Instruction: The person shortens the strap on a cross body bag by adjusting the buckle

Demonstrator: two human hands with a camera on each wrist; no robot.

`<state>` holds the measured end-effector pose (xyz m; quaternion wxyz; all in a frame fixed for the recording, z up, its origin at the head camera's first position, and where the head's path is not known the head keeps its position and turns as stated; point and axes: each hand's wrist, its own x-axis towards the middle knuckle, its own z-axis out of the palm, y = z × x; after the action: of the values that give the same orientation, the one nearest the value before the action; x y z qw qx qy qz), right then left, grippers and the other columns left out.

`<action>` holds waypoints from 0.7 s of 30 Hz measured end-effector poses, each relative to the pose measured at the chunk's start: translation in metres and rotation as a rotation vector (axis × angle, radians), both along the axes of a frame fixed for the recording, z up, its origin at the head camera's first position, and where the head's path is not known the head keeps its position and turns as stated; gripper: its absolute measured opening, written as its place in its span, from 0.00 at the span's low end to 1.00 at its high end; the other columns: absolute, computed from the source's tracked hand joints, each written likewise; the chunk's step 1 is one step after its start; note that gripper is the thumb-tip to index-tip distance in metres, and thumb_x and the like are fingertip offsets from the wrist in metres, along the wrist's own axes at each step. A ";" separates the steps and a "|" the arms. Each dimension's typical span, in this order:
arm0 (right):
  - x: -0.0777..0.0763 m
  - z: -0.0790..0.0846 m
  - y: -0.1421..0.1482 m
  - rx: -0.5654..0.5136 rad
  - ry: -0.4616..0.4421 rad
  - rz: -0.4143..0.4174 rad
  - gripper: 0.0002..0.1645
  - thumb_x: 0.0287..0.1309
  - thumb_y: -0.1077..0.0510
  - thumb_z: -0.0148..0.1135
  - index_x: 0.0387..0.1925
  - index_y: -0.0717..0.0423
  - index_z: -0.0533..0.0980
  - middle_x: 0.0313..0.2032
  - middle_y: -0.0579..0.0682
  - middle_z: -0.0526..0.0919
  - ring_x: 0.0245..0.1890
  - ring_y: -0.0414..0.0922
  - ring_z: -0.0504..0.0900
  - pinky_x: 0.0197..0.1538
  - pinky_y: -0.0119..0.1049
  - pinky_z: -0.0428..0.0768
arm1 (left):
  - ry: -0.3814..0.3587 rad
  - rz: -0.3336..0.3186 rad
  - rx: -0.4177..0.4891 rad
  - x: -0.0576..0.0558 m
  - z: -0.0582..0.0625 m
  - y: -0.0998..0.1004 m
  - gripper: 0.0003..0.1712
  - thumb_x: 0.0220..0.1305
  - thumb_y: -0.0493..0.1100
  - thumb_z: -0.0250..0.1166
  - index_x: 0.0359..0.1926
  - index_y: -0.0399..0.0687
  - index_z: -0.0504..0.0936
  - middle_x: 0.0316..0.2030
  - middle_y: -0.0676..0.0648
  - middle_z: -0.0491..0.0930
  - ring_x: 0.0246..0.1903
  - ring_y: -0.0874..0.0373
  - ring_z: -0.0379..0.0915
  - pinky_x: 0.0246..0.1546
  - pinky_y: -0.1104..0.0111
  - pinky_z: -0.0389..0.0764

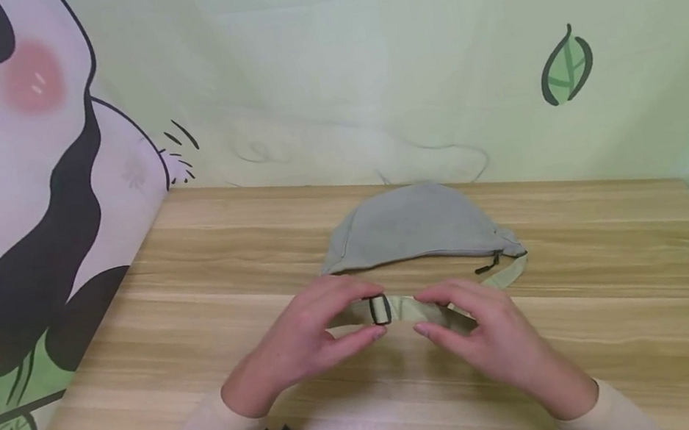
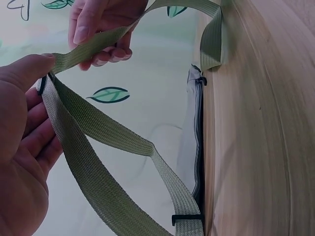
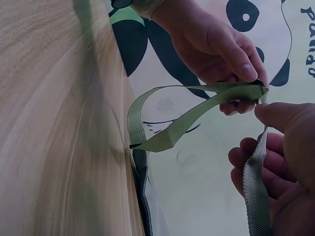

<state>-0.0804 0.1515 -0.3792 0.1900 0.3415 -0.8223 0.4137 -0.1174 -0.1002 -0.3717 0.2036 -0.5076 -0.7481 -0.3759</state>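
Note:
A grey waist bag [image 1: 416, 226] lies on the table with its zipped edge towards me. Its pale green webbing strap [image 1: 404, 309] is raised in front of it. Between thumb and fingertips, my left hand [image 1: 309, 335] pinches the black slide buckle [image 1: 380, 309] on that strap. Just right of the buckle, my right hand [image 1: 495, 330] holds the strap between thumb and fingers. In the left wrist view, a doubled length of strap [image 2: 88, 123] hangs below the left hand, with a black loop [image 2: 187, 220] lower down near the bag.
The wood-grain table [image 1: 606, 354] extends on both sides of the bag. A black zipper pull [image 1: 487, 266] hangs at the bag's right end. Behind stands a pale green printed backdrop [image 1: 348, 58], with a panda drawing [image 1: 63, 168] at left.

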 end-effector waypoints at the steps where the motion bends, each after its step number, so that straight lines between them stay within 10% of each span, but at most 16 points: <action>1: 0.000 0.000 0.000 -0.008 0.015 0.010 0.21 0.46 0.61 0.73 0.45 0.54 0.80 0.42 0.45 0.84 0.41 0.41 0.81 0.47 0.27 0.77 | -0.007 -0.004 0.002 0.000 0.000 0.000 0.23 0.56 0.45 0.70 0.51 0.45 0.77 0.44 0.53 0.81 0.44 0.62 0.76 0.50 0.73 0.76; 21: -0.002 0.003 -0.003 -0.151 -0.023 0.104 0.24 0.44 0.68 0.72 0.47 0.55 0.79 0.42 0.47 0.84 0.40 0.41 0.81 0.40 0.26 0.77 | -0.048 -0.103 0.011 -0.001 -0.004 0.003 0.21 0.55 0.42 0.71 0.50 0.43 0.79 0.45 0.51 0.82 0.45 0.62 0.77 0.50 0.74 0.76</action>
<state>-0.0819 0.1485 -0.3765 0.1843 0.3637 -0.7719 0.4878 -0.1188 -0.0976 -0.3752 0.1687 -0.5354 -0.7235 -0.4019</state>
